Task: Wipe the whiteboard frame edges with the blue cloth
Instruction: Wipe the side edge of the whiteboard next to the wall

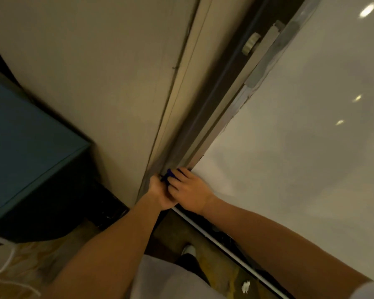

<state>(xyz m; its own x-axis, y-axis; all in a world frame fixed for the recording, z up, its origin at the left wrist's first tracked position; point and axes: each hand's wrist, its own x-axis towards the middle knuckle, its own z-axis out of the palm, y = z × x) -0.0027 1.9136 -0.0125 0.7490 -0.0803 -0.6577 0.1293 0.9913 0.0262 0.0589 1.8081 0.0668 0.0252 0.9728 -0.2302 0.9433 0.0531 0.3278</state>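
Your left hand point(159, 194) is curled round the blue cloth point(170, 173) at the lower corner of the whiteboard frame point(200, 137), where side edge meets bottom edge, while your right hand point(189, 190) presses fairly straight fingers onto the cloth beside it.

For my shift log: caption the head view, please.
At the lower corner of the whiteboard frame, the left hand grips the blue cloth while the right hand touches it.
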